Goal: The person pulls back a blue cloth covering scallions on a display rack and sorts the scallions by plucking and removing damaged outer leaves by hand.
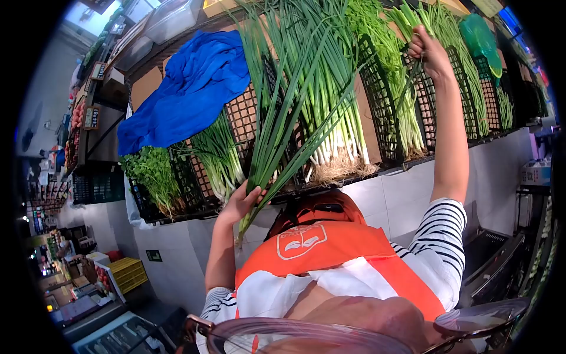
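My left hand [239, 203] is wrapped round a small bunch of long scallions [276, 138], whose green leaves fan upward in front of the crates. Further up on the right, my right hand [429, 52] is closed like a fist beside some cut green stalks [407, 22]. A dark green strip hangs below its fingers, and what they grip is unclear. Between my hands lies a thick pile of scallions [333, 106] with white stems and pale roots [342, 168]. Leafy celery [389, 65] lies in the section right of it, below my right hand.
Black plastic crates [377, 97] divide the sloping display. A blue cloth [191, 88] covers part of its left side, above leafy herbs [154, 177] and shorter scallions [218, 153]. A green net bag [479, 41] lies at upper right. A yellow crate [128, 274] stands at lower left.
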`<state>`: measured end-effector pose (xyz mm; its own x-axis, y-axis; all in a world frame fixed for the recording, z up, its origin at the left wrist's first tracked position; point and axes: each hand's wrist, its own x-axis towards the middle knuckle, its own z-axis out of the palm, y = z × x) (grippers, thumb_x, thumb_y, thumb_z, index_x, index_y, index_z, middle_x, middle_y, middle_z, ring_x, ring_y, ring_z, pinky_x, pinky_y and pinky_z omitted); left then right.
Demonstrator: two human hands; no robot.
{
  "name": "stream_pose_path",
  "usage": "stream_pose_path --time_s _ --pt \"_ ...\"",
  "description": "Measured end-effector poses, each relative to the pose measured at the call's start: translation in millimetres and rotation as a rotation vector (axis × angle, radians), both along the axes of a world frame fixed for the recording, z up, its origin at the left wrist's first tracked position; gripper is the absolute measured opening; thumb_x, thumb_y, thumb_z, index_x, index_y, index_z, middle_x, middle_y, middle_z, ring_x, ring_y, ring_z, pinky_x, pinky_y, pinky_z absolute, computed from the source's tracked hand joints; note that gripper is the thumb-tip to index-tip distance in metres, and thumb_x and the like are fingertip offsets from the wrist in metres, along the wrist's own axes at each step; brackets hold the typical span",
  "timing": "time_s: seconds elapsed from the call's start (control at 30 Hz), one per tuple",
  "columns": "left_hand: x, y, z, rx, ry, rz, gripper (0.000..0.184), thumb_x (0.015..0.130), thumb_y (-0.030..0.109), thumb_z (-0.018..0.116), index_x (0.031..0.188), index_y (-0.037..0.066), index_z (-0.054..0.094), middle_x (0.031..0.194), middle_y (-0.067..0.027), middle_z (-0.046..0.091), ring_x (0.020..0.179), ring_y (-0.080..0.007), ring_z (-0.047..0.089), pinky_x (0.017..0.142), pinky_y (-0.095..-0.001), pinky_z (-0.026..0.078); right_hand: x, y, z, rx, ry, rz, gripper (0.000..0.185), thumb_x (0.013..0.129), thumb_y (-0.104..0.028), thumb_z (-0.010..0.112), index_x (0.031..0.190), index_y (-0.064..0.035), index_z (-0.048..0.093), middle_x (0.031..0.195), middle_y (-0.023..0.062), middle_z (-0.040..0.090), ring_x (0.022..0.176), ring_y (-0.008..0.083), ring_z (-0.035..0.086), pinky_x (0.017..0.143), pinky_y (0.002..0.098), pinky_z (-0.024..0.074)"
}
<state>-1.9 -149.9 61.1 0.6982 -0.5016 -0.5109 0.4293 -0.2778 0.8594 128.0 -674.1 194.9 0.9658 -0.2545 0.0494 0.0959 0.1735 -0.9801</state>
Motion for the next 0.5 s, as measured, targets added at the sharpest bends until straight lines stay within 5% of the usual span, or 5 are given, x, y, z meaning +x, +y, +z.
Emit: stream_pose_path --time_s 0.07,0.1,0.17,0.23,0.5 --pt "-1 -2 6 0.043 -0.05 -0.017 0.029 0.094 0.017 0.042 0.119 0.004 0.043 0.095 -0.0023 0.054 0.08 -0.0084 0.051 0.07 -0.023 0.042 20 13 -1 -0.422 0.115 -0.07 0.035 0.085 -0.042 0.055 0.089 -0.0068 0.052 0.056 -0.0063 0.031 0.048 0.0038 0.025 0.044 0.0218 0.0263" --pt "-2 -7 19 0.09 -0.081 -0.03 0.028 0.094 0.015 0.042 0.12 0.004 0.043 0.095 -0.0022 0.054 0.078 -0.0078 0.05 0.069 -0.0224 0.042 20 23 13 -0.679 0.253 -0.023 0.035 0.086 -0.037 0.055 0.106 -0.0075 0.058 0.064 -0.0045 0.048 0.057 0.0076 0.045 0.055 0.0251 0.0396" --pt "-4 -13 26 0.112 -0.141 -0.051 0.028 0.093 0.013 0.042 0.12 0.005 0.042 0.095 -0.002 0.054 0.075 -0.0073 0.048 0.067 -0.0217 0.041 63 23 -21 -1.154 -0.153 0.015 0.028 0.089 -0.032 0.05 0.106 -0.0116 0.06 0.084 0.0038 0.063 0.076 0.0168 0.058 0.072 0.0348 0.0463" --pt "-5 -10 23 0.063 -0.2 -0.066 0.028 0.093 0.011 0.042 0.121 0.005 0.042 0.094 -0.0021 0.054 0.073 -0.0075 0.047 0.066 -0.0217 0.041 78 46 -16 -1.373 -0.188 0.173 0.024 0.089 -0.023 0.049 0.106 -0.0117 0.061 0.102 0.0082 0.063 0.094 0.0238 0.059 0.083 0.0382 0.044" --pt "-14 -12 17 0.039 -0.071 0.09 0.032 0.093 0.013 0.041 0.124 0.004 0.039 0.087 -0.0022 0.051 0.07 -0.0093 0.048 0.063 -0.0246 0.044 133 75 -53 -1.658 -0.4 0.36 0.038 0.076 -0.003 0.056 0.111 -0.0176 0.057 0.094 0.0092 0.047 0.083 0.0285 0.053 0.071 0.0375 0.0441"
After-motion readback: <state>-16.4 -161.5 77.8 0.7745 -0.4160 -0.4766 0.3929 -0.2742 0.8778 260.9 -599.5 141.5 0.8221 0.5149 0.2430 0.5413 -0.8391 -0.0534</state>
